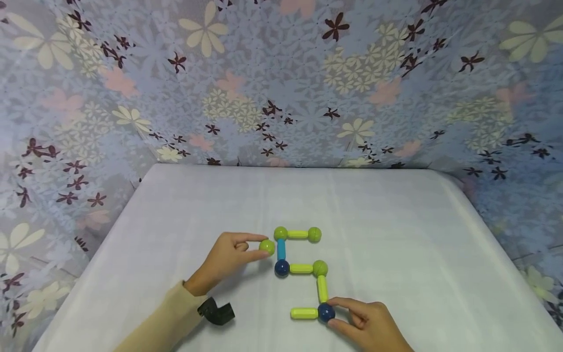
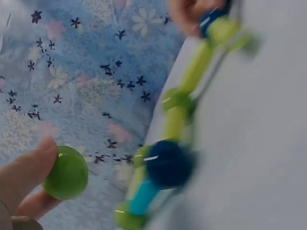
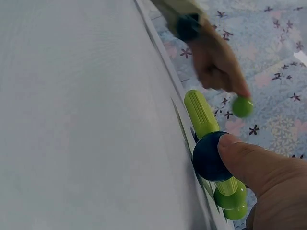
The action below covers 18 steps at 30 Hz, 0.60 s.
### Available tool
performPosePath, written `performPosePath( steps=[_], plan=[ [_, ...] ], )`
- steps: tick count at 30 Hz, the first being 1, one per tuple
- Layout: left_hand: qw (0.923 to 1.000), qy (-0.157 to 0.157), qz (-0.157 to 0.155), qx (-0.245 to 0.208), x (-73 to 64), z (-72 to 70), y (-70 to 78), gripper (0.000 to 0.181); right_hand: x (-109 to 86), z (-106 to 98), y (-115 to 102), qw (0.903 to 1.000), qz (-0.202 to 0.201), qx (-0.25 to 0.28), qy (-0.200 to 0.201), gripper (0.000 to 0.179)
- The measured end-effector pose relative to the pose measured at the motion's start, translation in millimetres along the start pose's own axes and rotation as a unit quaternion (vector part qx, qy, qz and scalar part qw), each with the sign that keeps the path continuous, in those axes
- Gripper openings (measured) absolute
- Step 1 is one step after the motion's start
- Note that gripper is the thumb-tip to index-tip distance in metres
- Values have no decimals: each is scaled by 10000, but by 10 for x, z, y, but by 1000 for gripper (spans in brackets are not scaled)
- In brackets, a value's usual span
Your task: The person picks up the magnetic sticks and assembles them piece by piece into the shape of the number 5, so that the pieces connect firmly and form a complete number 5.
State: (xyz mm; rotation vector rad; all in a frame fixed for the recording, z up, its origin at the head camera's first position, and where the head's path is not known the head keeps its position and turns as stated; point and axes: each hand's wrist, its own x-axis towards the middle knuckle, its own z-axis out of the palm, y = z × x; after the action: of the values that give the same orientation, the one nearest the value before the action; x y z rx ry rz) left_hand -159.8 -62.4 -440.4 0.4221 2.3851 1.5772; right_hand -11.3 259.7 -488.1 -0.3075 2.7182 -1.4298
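Between thumb and fingers, my left hand (image 1: 228, 254) pinches a loose green ball (image 1: 267, 247), held above the table left of a figure of rods and balls. That figure runs from a top green rod (image 1: 298, 234) with green balls at both ends, down a blue rod (image 1: 281, 250) to a dark blue ball (image 1: 282, 268). From there a green rod (image 1: 301, 269) leads to another green ball (image 1: 320, 268), then one more rod downward. At the lower corner my right hand (image 1: 369, 320) pinches a second dark blue ball (image 1: 326, 312), from which a green rod (image 1: 304, 313) points left.
The figure lies on a table with a white cloth (image 1: 396, 220). A flowered fabric (image 1: 281, 83) hangs behind and beside the table. A black curved piece (image 1: 217, 312) sits at the left wrist, by the beige sleeve (image 1: 164, 320).
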Motion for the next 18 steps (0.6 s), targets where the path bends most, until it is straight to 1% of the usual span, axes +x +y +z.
performPosePath(
  steps=[2,3,6,7,10,12,13,15,18],
  plan=[
    [9996,12,-73,-286,-184,44,-133,42,3,8,1,9999,-99,4,87,28],
    [9991,59,-56,-417,-269,66,-182,41,6,14,2,9998,-164,-10,140,27],
    [9950,176,-80,-975,-485,150,-276,38,13,28,5,9989,-364,-21,284,26],
    [9930,161,-150,-1156,-543,186,-294,39,12,32,7,9987,-410,-14,317,27],
    [9900,-73,-258,-1388,-657,310,-320,40,3,44,11,9985,-423,-17,357,26],
    [9914,-277,-241,-1256,-695,392,-333,40,-1,47,14,9985,-392,-8,377,26],
    [9929,-362,-164,-1119,-705,422,-337,39,0,48,15,9986,-374,-14,379,26],
    [9957,-446,7,-814,-721,468,-340,35,3,51,23,9983,-412,-42,421,27],
    [9969,-603,123,-487,-745,513,-330,34,-2,56,34,9980,-453,-20,439,27]
  ],
)
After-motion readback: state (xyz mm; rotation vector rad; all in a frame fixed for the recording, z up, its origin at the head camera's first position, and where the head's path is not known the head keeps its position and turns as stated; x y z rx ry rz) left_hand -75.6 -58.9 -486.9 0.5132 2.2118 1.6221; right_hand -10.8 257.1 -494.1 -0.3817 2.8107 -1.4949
